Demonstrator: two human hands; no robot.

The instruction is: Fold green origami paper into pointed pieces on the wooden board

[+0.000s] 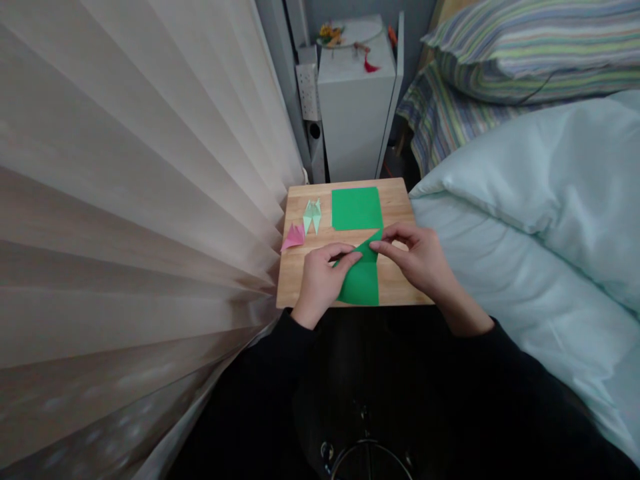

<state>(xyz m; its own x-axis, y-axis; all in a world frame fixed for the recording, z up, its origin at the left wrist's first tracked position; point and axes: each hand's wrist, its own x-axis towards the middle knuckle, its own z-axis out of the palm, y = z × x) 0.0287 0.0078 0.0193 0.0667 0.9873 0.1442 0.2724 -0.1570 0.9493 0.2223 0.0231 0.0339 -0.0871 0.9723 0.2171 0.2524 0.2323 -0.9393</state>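
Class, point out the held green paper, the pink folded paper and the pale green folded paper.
Held green paper [362, 276]: head view, its lower part.
Pink folded paper [295, 237]: head view, its broad middle.
Pale green folded paper [313, 211]: head view, its upper middle.

2 hands in view, each in a pinch, fingertips close but apart. Left hand [323, 275]: thumb and index together, thumb on the near side of the grip. Left wrist [305, 316] behind and left of its pinch. Right hand [419, 259]: thumb and index also pinched, back of hand up. Right wrist [463, 310] behind and right of its pinch, forearm angled in.
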